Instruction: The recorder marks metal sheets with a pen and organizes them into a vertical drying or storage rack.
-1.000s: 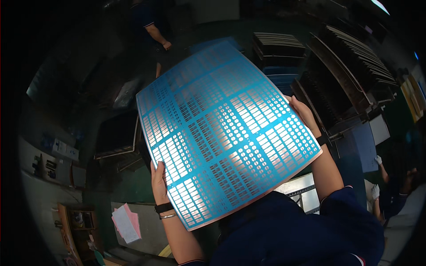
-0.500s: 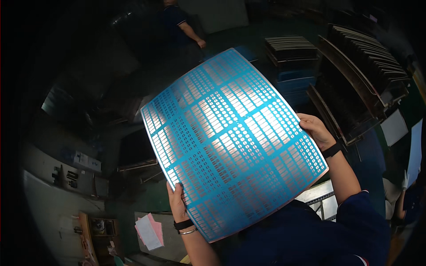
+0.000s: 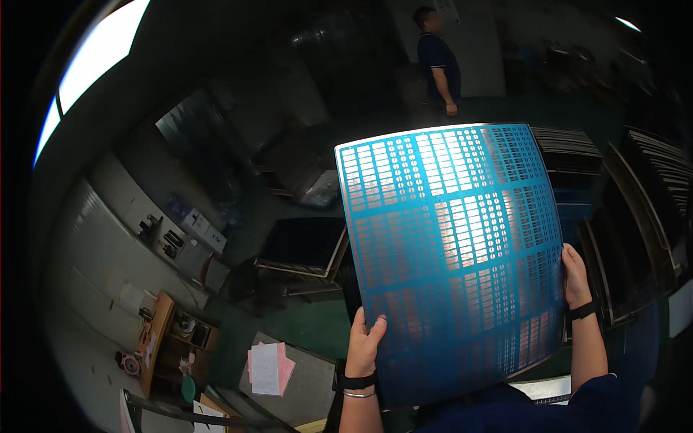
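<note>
- While both hands hold it up in front of the body, the blue sheet [image 3: 447, 267], patterned with rows of shiny copper-toned patches, fills the middle of the view. Its upper part has no hand under it, so it could tip or flex if either side lets go. It looks bowed, but the lens bends edges, so real bending cannot be told.
- To its right stands a rack [image 3: 639, 202] of upright boards. A careless turn that way might knock the sheet's edge or corner; the true gap is hard to judge.
- At the lower left, a grey desk [image 3: 317, 375] stands apart from the sheet.
- Beyond the sheet's top edge is a co-worker [image 3: 440, 68]; a bump would be possible if someone came close.
- White and pink papers [image 3: 266, 368] lie on the desk.
- The left hand [image 3: 365, 340] pinches the lower left edge, thumb on the patterned face; the right hand [image 3: 575, 278] grips the right edge, a little higher. Fingers behind the sheet are hidden. Slack or uneven pressure could let it slide; a thumb might smudge the face.
- The left wrist's bracelet [image 3: 359, 394], near the lower left corner, could scratch the surface if it rubbed.
</note>
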Tool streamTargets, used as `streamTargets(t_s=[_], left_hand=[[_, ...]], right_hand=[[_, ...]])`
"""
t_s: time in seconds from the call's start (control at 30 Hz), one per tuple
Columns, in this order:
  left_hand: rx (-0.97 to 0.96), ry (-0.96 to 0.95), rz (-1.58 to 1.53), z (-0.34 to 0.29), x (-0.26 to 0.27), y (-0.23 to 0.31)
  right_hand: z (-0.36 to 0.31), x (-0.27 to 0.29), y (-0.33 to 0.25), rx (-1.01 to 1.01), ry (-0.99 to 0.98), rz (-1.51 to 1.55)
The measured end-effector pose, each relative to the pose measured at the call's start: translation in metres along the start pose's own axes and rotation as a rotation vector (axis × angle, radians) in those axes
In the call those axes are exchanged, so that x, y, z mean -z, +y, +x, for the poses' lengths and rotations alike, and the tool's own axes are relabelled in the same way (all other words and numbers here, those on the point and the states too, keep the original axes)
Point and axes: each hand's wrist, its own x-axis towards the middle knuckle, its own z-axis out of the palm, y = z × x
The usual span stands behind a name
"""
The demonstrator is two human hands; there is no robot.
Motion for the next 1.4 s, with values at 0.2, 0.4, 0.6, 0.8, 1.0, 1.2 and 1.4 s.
streamTargets(t_s=[0.2, 0.4, 0.6, 0.8, 1.0, 1.2, 1.4], left_hand=[[-0.069, -0.099, -0.107, 0.027, 0.012, 0.017], [-0.254, -0.009, 0.067, 0.035, 0.000, 0.028], [-0.457, -0.090, 0.537, 0.048, -0.014, 0.035], [-0.648, -0.020, 0.655, 0.066, -0.030, -0.005], [-0.582, 0.181, 0.575, 0.049, -0.045, -0.008], [0.328, -0.106, -0.587, -0.003, -0.030, -0.050], [0.374, -0.064, -0.556, -0.031, -0.033, -0.056]], right_hand=[[0.011, -0.005, -0.010, 0.094, -0.040, 0.000], [0.047, 0.001, -0.029, 0.269, -0.144, 0.034], [0.122, 0.023, 0.000, 0.422, -0.480, 0.551], [0.078, 0.007, 0.011, 0.195, -0.190, 0.566], [0.029, -0.001, 0.031, 0.050, -0.146, 0.577], [0.010, -0.002, 0.034, 0.021, -0.127, 0.584], [0.007, -0.013, 0.041, -0.013, -0.151, 0.619]])
